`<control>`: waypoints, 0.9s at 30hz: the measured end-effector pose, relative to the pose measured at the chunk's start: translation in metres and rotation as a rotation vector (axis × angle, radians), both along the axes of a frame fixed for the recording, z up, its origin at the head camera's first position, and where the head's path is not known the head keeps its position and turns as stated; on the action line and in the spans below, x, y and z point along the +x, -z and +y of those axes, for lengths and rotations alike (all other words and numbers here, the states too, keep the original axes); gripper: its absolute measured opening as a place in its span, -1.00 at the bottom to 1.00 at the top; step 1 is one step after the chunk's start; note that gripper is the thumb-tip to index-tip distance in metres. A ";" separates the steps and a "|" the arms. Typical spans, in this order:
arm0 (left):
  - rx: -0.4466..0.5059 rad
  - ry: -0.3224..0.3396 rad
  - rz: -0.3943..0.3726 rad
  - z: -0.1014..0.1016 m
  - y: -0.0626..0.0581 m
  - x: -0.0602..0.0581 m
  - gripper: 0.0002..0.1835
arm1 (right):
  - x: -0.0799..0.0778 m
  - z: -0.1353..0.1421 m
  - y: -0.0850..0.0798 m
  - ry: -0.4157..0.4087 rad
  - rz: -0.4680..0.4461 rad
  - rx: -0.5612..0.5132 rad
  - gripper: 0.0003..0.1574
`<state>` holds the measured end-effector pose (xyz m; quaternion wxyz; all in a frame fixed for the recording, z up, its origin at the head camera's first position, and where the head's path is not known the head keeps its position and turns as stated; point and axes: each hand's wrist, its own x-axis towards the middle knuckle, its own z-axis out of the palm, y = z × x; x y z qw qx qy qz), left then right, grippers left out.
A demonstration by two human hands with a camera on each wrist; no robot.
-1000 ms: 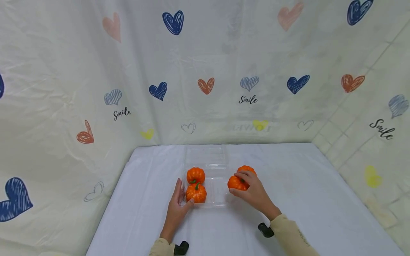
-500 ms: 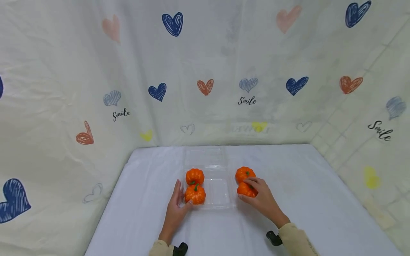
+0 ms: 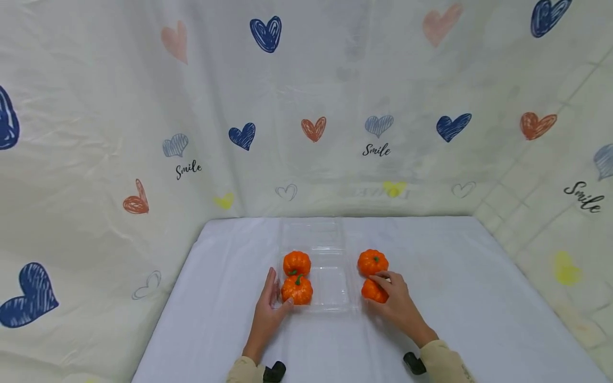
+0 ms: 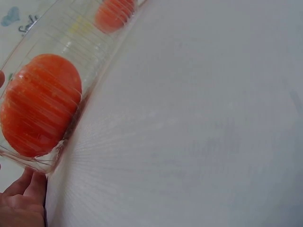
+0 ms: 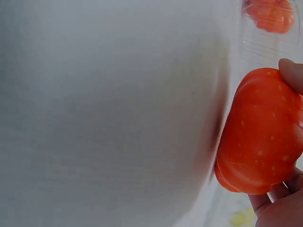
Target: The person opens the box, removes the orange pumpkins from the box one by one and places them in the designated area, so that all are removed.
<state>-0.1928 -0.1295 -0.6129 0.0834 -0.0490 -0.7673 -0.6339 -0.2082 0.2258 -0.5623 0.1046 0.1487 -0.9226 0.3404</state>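
Near the middle of the table a clear plastic clamshell container (image 3: pixel 331 284) lies with its hinged lid (image 3: pixel 313 232) folded back. Two small orange pumpkins fill its left side, a back one (image 3: pixel 297 263) and a front one (image 3: pixel 297 290) with a green stem. My left hand (image 3: pixel 268 314) holds the container's front left corner, thumb at the front, fingers along the outer wall. To the right of the container, my right hand (image 3: pixel 399 309) grips another pumpkin (image 5: pixel 260 132) between thumb and fingers, low over the table. A further pumpkin (image 3: pixel 372 261) sits just behind it.
A white cloth (image 3: pixel 479 319) covers the table. Behind it hangs a pale curtain (image 3: pixel 335 175) printed with hearts and the word Smile. Dark wrist cameras (image 3: pixel 414 364) are strapped at both sleeves.
My right hand has moved right and toward me with its pumpkin, from the container's right edge to beside it, uncovering the pumpkin behind. The left hand stays at the corner.
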 end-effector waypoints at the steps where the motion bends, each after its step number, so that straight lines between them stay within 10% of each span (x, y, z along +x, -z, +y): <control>1: 0.004 0.005 -0.002 0.000 0.000 0.000 0.04 | 0.000 0.000 0.001 0.001 0.002 0.008 -0.31; 27: -0.018 -0.004 -0.009 -0.001 -0.004 0.002 0.04 | 0.000 0.002 0.004 -0.055 0.059 0.066 -0.10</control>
